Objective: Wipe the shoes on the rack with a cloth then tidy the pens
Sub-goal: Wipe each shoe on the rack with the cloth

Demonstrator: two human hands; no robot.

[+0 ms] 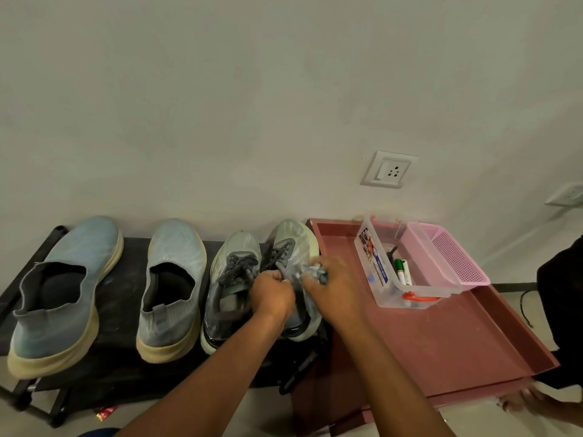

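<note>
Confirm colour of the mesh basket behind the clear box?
Pink mesh basket, clearest in the head view.

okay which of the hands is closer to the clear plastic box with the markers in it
The right hand. It sits over the rightmost laced shoe at the rack's end, next to the clear box. The left hand is further left, holding that shoe's laces.
</note>
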